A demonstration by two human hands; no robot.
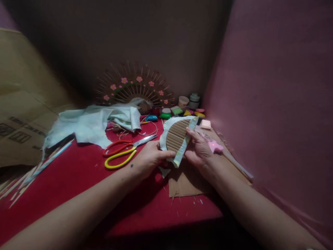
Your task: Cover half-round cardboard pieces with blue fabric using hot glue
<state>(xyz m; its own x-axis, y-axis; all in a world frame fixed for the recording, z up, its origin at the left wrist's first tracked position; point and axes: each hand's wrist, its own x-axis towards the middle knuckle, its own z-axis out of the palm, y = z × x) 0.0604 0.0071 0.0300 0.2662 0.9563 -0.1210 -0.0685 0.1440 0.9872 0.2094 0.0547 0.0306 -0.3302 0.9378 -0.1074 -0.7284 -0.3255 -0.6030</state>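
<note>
Two-handed, gripping a half-round cardboard piece (177,137) with a pale fabric border (163,139) and holding it over the red counter (85,180). Pinching the lower edge with the left hand (153,154), pressing the thumb on the corrugated face and tucking the fingers behind. Gripping the straight side with the right hand (199,148), laying the thumb along the fabric and curling the fingers beneath. Tilting the ribbed face toward the camera. Seeing scissors (135,143) with red and yellow handles lying just beyond the left forearm, near a heap of loose fabric (90,125). Having a brown cardboard sheet (189,182) lying below the right hand, with a small scrap (164,172) just beside its left edge. Noticing a pink object (215,146), too dim to identify, lying just past the right hand. Seeing thin sticks (39,170) lying at far left, near a large box (23,100). Facing a fan-shaped ornament (139,79) standing at the back, with a cup (183,101), a lidded jar (194,101) and colourful packets (165,115) sitting toward its right.
</note>
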